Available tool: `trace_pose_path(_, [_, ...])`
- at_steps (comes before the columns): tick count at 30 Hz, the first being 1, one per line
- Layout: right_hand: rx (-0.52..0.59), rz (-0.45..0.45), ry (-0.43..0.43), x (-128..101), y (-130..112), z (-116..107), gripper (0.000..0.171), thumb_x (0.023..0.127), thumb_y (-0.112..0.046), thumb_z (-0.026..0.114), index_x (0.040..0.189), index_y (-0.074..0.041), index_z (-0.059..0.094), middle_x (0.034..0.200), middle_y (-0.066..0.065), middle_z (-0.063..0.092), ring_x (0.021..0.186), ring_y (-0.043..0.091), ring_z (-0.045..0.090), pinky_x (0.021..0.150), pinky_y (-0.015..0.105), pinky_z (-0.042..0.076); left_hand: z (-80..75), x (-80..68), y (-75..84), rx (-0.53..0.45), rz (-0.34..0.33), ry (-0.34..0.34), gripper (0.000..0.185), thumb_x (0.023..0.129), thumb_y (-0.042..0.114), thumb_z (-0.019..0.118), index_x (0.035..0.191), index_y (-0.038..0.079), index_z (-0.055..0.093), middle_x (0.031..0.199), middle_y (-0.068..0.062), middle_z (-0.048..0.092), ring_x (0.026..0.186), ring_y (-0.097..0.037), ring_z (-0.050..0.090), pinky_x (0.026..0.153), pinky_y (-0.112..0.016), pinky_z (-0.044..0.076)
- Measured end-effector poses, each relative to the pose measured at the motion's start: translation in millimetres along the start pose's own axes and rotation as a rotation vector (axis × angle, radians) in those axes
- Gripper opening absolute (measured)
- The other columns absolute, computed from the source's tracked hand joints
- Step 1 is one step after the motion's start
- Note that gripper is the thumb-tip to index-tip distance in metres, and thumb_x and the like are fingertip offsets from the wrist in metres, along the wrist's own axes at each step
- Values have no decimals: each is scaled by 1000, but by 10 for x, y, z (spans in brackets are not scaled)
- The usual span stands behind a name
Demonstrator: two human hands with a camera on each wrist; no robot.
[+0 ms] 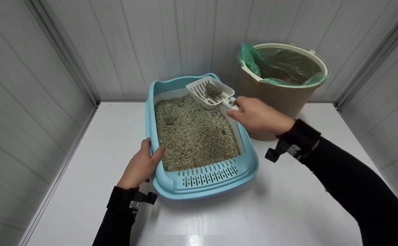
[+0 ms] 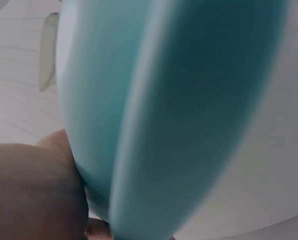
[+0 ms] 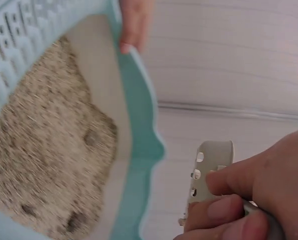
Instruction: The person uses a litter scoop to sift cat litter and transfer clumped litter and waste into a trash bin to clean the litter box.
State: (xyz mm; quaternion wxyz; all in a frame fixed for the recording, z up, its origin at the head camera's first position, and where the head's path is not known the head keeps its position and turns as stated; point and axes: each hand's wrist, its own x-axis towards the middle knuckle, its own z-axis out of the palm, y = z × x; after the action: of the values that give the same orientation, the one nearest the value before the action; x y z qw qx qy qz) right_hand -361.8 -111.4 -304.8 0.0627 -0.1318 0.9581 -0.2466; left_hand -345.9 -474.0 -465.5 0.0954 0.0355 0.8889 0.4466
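A white slotted litter scoop [image 1: 199,89] is held by its handle in my right hand [image 1: 258,116], over the far right part of the litter box. On the scoop lies a dark grey clump [image 1: 213,90] of litter. My left hand [image 1: 142,165] grips the left rim of the light blue litter box [image 1: 205,191], thumb over the edge and fingers outside. Granular litter [image 1: 195,143] fills the box, with a dark lump [image 1: 170,120] on its surface near the left side. In the right wrist view, fingers curl round the handle of the scoop [image 3: 209,165].
A brown bucket [image 1: 270,99] with a cream rim stands behind the box on the right, lined with a green plastic bag [image 1: 248,58]. Grey panelled walls [image 1: 144,41] enclose the white table [image 1: 113,130] at the back and both sides.
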Motion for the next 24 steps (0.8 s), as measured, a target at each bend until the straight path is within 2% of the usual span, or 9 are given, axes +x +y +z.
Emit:
trace_pose_path(6, [-59,55,93,-72,101,-719,36,112,-39,57,110,-4,64,98,10,58,89,29,56,76,42,45,-3,16,-25,5,-3,0,92,115,60,51,176,2,14,145,-36,59,96,-35,71,62,-43,60])
trace_pose_path(9, [-124,103,126,-49,269,-1021,35,110,-38,57,102,-4,62,92,8,57,83,28,53,70,39,43,-16,20,-38,5,-4,0,93,115,60,50,176,0,13,149,-37,56,100,-36,71,64,-43,60])
trace_pose_path(12, [-160,154,142,-17,482,-1247,30,107,-33,58,93,-6,61,85,6,55,77,26,51,65,38,41,-27,18,-42,1,-5,-3,93,115,60,50,176,1,12,147,-38,57,96,-36,71,62,-43,60])
trace_pose_path(14, [-171,184,140,0,627,-1344,28,105,-29,60,89,-7,60,82,5,55,74,26,50,62,37,41,-27,19,-45,-1,-6,-4,93,115,60,50,176,0,12,146,-38,57,94,-35,71,61,-44,59])
trace_pose_path(17, [-186,230,114,11,814,-1427,24,103,-25,60,93,-4,62,83,7,56,75,27,51,62,38,43,-18,29,-48,-1,-7,2,92,116,59,50,176,1,13,147,-38,57,94,-35,71,60,-43,59])
trace_pose_path(21, [-264,288,64,3,983,-1475,19,100,-20,58,97,-2,61,88,12,57,77,31,54,63,42,45,2,32,-35,4,-10,6,91,116,58,50,176,1,13,145,-38,57,92,-35,72,57,-43,59])
trace_pose_path(24, [-358,320,47,-14,1043,-1489,9,94,-12,55,91,-5,56,89,13,58,77,32,54,61,43,46,17,29,-25,6,-14,6,91,116,57,51,176,1,13,142,-38,59,89,-35,73,55,-43,59])
